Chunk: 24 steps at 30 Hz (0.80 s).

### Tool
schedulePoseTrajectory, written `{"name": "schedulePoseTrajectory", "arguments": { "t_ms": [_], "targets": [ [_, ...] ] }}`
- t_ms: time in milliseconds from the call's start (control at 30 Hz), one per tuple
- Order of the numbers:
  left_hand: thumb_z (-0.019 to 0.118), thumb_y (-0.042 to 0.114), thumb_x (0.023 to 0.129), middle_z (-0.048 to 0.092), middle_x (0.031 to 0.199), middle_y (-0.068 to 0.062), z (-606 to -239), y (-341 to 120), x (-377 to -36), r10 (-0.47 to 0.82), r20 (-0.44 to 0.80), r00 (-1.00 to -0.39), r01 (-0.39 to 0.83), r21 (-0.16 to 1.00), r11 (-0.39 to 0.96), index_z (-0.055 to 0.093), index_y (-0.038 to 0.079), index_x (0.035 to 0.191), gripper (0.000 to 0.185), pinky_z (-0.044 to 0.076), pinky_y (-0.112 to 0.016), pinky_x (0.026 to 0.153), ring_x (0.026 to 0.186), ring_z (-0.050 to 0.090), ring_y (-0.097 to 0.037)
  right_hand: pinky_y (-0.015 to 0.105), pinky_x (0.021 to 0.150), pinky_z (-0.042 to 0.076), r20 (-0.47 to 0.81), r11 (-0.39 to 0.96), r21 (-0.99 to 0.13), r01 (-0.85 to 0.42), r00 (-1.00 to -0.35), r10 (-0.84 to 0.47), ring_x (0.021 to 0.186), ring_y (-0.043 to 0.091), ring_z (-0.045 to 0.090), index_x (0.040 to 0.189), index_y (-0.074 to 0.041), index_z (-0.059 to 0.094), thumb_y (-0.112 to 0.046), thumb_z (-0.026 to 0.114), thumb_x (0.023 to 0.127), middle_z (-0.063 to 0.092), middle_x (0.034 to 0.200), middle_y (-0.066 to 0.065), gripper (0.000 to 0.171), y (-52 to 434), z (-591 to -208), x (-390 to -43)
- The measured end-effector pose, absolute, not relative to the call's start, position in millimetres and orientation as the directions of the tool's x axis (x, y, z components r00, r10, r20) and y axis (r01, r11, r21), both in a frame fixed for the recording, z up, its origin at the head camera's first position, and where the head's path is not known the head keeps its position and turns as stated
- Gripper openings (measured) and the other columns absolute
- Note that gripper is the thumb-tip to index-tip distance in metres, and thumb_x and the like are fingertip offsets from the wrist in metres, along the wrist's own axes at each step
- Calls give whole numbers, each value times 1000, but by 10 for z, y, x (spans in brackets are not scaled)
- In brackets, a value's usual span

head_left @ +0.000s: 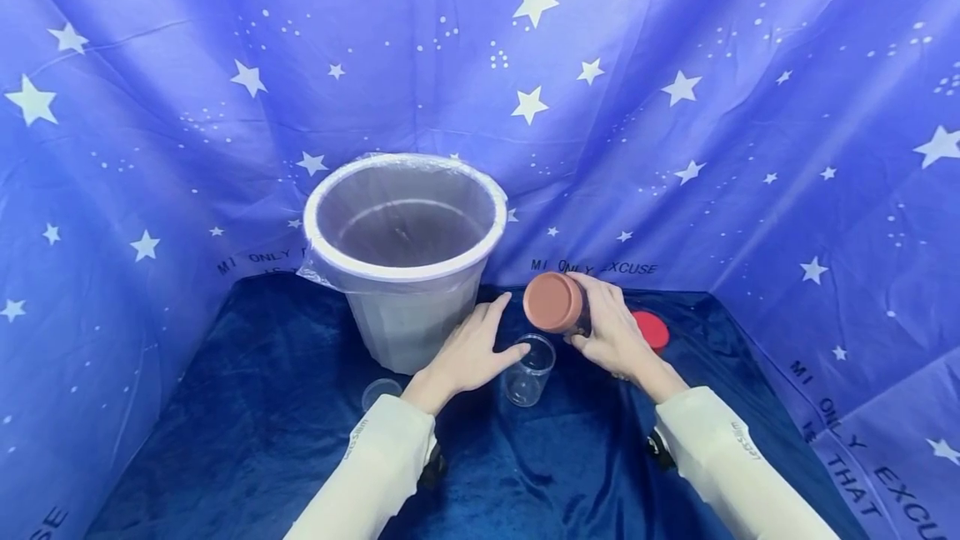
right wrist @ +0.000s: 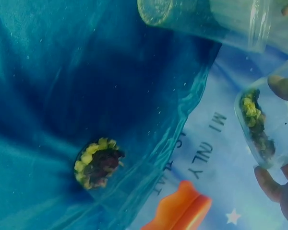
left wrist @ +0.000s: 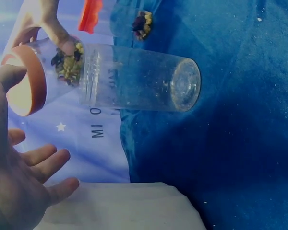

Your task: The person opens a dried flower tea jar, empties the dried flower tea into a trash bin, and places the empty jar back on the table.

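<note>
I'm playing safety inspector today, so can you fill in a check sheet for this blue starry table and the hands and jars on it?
Surface: dark blue velvety cloth covers the table.
Job's things: tilted jar with brown lid, dried bits inside; clear cup upright beneath it.
Clutter: bin lined with a clear bag; red lid behind the right hand; small clear lid by the left wrist; a clump of dried flowers on the cloth.
Grippers: left hand open, fingertips beside the cup's rim; right hand grips the jar.
Cables: nothing seen.
Surroundings: blue star-print cloth backdrop on all sides.
</note>
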<state>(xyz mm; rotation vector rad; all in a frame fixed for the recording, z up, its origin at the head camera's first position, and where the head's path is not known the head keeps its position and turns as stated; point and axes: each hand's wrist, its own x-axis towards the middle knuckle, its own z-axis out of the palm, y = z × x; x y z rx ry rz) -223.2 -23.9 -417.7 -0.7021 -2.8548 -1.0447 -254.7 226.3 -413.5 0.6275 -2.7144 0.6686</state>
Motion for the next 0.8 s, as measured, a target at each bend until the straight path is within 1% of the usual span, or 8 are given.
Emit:
{"name": "schedulePoseTrajectory", "arguments": {
  "t_ms": [133, 267, 367, 500, 633, 800],
  "targets": [
    [57, 48, 95, 45, 149, -19, -4140, -214, -2220, 423, 190, -886, 442, 624, 645, 26, 8, 155, 78, 38, -50, 112, 138, 45, -35, 64, 100, 40, 380, 794, -343, -502, -847, -372, 130, 43, 41, 145, -10, 38, -7, 83, 64, 50, 140, 19, 93, 2200, -4104, -2509],
    [56, 48, 95, 39, 154, -17, -4117, -182, -2208, 440, 180, -880, 441, 657, 612, 21, 10, 157, 81, 35, -48, 115, 143, 40, -30, 65, 100, 39, 405, 782, -311, -541, -819, -406, 127, 44, 43, 144, -11, 40, -5, 83, 62, 52, 139, 18, 93, 2156, -4080, -2484],
    [59, 48, 94, 35, 157, -16, -4109, -166, -2201, 433, 175, -884, 425, 684, 593, 16, 11, 158, 85, 34, -48, 116, 145, 37, -29, 66, 100, 37, 405, 769, -290, -569, -802, -440, 126, 43, 42, 145, -13, 40, -5, 82, 63, 50, 141, 16, 92, 2117, -4059, -2461],
    [65, 44, 92, 35, 157, -17, -4102, -163, -2206, 412, 192, -891, 415, 713, 565, 16, 9, 157, 89, 35, -48, 116, 145, 38, -30, 66, 98, 38, 401, 768, -262, -585, -790, -464, 127, 43, 41, 148, -14, 38, -6, 79, 65, 48, 143, 15, 93, 2069, -4025, -2423],
    [71, 38, 89, 40, 154, -15, -4096, -177, -2211, 390, 212, -896, 408, 740, 535, 20, 7, 155, 89, 38, -46, 114, 140, 44, -30, 66, 98, 37, 395, 766, -253, -592, -785, -476, 128, 41, 40, 149, -16, 37, -6, 80, 65, 47, 144, 14, 94, 2026, -3985, -2379],
    [77, 36, 84, 50, 143, -15, -4108, -213, -2207, 363, 238, -901, 406, 759, 509, 25, 8, 149, 88, 45, -46, 106, 127, 55, -31, 65, 97, 38, 403, 757, -225, -613, -766, -500, 129, 41, 39, 149, -17, 39, -6, 81, 64, 47, 144, 13, 95, 1988, -3938, -2344]
  ]
}}
